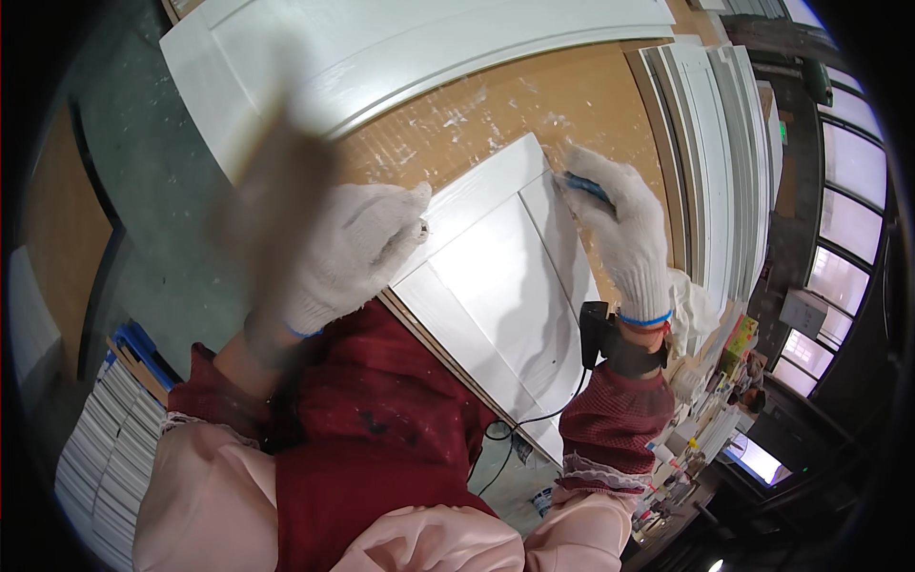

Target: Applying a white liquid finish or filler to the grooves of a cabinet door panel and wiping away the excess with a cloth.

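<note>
A small white cabinet door panel (496, 276) lies on a brown workbench (534, 105) in front of me. My left hand (348, 248), in a white knit glove, rests on the panel's left corner and holds it down. My right hand (620, 224), also gloved, grips a thin blue tool (583, 184) whose tip touches the panel's upper right edge. A black device is strapped to my right wrist, and a cable runs down from it.
A large white door panel (381, 57) lies across the far side of the bench. Several white panels (715, 143) stand stacked at the right. More white boards (105, 448) are stacked at lower left. Cluttered small items lie at lower right.
</note>
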A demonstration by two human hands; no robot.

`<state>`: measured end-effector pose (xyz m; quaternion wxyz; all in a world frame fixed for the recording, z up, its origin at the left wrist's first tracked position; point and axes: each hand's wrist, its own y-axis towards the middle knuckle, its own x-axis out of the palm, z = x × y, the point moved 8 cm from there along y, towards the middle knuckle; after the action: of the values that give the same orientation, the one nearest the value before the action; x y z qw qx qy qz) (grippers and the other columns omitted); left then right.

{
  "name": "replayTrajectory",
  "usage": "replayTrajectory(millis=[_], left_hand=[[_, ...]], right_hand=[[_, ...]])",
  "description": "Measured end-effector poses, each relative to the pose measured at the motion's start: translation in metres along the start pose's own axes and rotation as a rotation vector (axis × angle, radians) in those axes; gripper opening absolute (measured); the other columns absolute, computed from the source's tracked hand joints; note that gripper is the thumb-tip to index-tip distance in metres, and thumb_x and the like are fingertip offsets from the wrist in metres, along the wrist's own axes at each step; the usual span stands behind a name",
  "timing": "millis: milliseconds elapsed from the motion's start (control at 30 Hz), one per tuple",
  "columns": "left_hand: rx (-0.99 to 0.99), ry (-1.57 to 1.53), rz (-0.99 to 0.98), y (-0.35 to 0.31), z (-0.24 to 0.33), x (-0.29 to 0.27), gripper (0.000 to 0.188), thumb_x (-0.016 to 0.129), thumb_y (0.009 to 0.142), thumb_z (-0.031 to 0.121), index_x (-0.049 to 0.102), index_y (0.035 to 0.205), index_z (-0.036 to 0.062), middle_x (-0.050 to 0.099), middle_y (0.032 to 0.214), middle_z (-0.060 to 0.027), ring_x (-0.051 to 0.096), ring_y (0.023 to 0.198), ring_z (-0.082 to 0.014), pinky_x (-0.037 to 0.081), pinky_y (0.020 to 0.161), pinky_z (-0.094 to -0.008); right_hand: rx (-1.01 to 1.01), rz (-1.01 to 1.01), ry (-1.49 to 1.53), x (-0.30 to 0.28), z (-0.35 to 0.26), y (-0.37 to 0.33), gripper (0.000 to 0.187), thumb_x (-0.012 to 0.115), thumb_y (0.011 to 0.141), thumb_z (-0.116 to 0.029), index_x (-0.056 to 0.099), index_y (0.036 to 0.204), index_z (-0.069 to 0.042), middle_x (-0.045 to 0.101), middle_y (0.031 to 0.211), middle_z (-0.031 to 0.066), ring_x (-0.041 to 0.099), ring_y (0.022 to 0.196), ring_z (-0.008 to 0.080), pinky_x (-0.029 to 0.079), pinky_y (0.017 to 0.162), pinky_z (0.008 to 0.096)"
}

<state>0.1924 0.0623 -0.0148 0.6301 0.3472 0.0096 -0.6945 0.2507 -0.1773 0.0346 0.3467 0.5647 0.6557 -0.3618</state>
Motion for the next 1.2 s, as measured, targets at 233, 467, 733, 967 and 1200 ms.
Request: replayTrajectory(millis=[233,467,733,967,1200], left_hand=[[0.012,0.027,0.025,0.001,0.002,-0.005,0.026,0.072,0.076,0.006,0.067,0.101,0.0061,0.069,0.093,-0.0073,0.065,0.081,-0.0250,0.051,0.071,-0.0353],[0.014,0.014,0.025,-0.001,0.001,-0.004,0.026,0.072,0.076,0.005,0.067,0.102,0.0061,0.069,0.094,-0.0077,0.065,0.081,-0.0256,0.051,0.071,-0.0356],[0.009,0.019,0.007,-0.003,-0.001,-0.003,0.026,0.071,0.077,0.006,0.067,0.102,0.0063,0.069,0.095,-0.0080,0.065,0.082,-0.0258,0.051,0.072,-0.0364],[0.014,0.021,-0.002,-0.002,0.000,-0.005,0.026,0.071,0.077,0.006,0.067,0.103,0.0060,0.069,0.095,-0.0079,0.065,0.082,-0.0261,0.051,0.072,-0.0365],[0.055,0.023,0.021,-0.001,0.004,-0.005,0.026,0.070,0.078,0.006,0.067,0.103,0.0056,0.069,0.094,-0.0082,0.065,0.082,-0.0261,0.051,0.072,-0.0363]], right_hand=[[-0.045,-0.038,-0.109,0.007,-0.014,0.006,0.034,0.066,0.081,-0.007,0.067,0.116,-0.010,0.067,0.099,0.0120,0.065,0.093,0.0252,0.050,0.082,0.0318],[-0.124,-0.019,-0.108,0.009,-0.019,0.008,0.032,0.066,0.083,-0.013,0.067,0.115,-0.015,0.066,0.098,0.0151,0.064,0.094,0.0314,0.051,0.081,0.0361],[0.211,0.115,0.228,0.003,0.009,-0.008,0.041,0.073,0.083,-0.026,0.064,0.115,-0.002,0.067,0.095,0.0085,0.064,0.085,0.0148,0.051,0.076,0.0274],[0.517,0.150,0.342,0.016,0.018,-0.027,0.047,0.076,0.079,-0.035,0.066,0.110,-0.001,0.064,0.088,0.0066,0.060,0.076,0.0106,0.049,0.071,0.0247],[0.404,0.168,0.121,0.015,0.009,-0.019,0.048,0.071,0.080,-0.037,0.065,0.110,-0.001,0.070,0.089,0.0145,0.067,0.079,0.0207,0.052,0.075,0.0301]])
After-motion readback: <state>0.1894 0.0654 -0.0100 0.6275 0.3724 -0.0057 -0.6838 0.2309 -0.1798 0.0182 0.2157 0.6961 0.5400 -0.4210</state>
